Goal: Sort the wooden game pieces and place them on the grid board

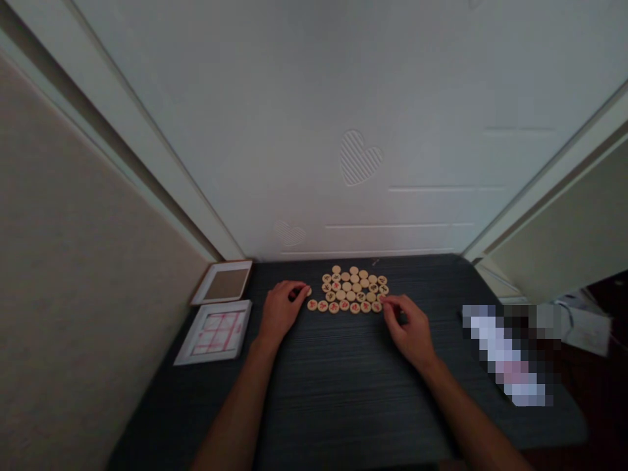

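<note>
Round wooden Chinese chess pieces [347,286] lie in a cluster on the dark table, some showing red or black characters, others plain side up. Along the near edge runs a row of red-marked pieces [344,305]. At the cluster's left, my left hand [280,309] pinches a Chinese chess piece [309,292] between thumb and forefinger, slightly apart from the rest. My right hand [411,329] is at the right end, its thumb and forefinger closed at the edge of another piece [380,298], which the fingertips partly cover.
Two shallow box halves stand at the left: a white tray [246,322] holding a red-lined sheet, and behind it a brown-edged one [196,297]. A blurred-out item [507,360] lies at the right. A white panel with embossed hearts [360,158] rises behind the table [338,392].
</note>
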Demonstrator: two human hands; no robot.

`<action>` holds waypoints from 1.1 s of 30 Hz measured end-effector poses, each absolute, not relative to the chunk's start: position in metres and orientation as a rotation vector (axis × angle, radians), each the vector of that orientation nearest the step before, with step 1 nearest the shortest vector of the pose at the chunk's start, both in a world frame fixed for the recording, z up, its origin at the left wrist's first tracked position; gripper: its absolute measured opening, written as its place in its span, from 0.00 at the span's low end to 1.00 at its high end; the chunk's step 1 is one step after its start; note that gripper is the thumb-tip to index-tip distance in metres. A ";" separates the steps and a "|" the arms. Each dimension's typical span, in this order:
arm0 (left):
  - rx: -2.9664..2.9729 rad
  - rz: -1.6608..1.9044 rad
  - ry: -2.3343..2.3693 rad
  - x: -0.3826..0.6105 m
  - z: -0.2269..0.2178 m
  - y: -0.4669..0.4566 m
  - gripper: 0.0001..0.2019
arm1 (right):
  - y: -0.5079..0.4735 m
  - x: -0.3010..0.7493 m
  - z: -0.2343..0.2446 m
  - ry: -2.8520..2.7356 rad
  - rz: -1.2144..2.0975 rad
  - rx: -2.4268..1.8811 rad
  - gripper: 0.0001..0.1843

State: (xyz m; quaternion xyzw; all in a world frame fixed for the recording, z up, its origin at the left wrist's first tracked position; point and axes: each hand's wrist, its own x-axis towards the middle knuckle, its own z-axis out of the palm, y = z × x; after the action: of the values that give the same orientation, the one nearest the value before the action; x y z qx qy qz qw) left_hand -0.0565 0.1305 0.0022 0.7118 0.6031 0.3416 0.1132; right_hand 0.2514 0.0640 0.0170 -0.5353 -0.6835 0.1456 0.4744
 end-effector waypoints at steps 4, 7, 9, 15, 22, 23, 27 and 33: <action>2.126 0.978 1.758 -0.054 0.003 0.130 0.13 | 0.067 0.257 0.016 -1.623 0.314 -1.375 0.10; 2.110 0.972 1.737 -0.051 0.007 0.126 0.15 | 0.072 0.263 0.013 -1.558 0.252 -1.420 0.10; 2.125 0.938 1.691 -0.050 0.011 0.121 0.16 | 0.075 0.270 0.011 -1.520 0.189 -1.447 0.12; 2.280 0.767 1.558 -0.046 0.018 0.108 0.33 | 0.084 0.305 0.004 -1.617 0.135 -1.591 0.17; 2.235 0.803 1.523 -0.040 0.011 0.105 0.29 | 0.082 0.316 0.004 -1.971 0.391 -1.496 0.30; 2.223 0.808 1.525 -0.039 0.011 0.105 0.29 | 0.082 0.314 0.004 -1.989 0.396 -1.483 0.29; 2.194 0.823 1.538 -0.039 0.009 0.107 0.27 | 0.083 0.309 0.002 -2.006 0.423 -1.437 0.26; 2.190 0.820 1.546 -0.039 0.009 0.109 0.27 | 0.085 0.309 -0.003 -1.985 0.445 -1.452 0.24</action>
State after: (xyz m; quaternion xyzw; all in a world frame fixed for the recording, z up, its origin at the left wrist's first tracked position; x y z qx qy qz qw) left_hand -0.0392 0.1092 0.0091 0.7701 0.5436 0.2883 0.1682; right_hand 0.3095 0.0848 -0.0034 -0.5512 -0.7536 0.1689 0.3159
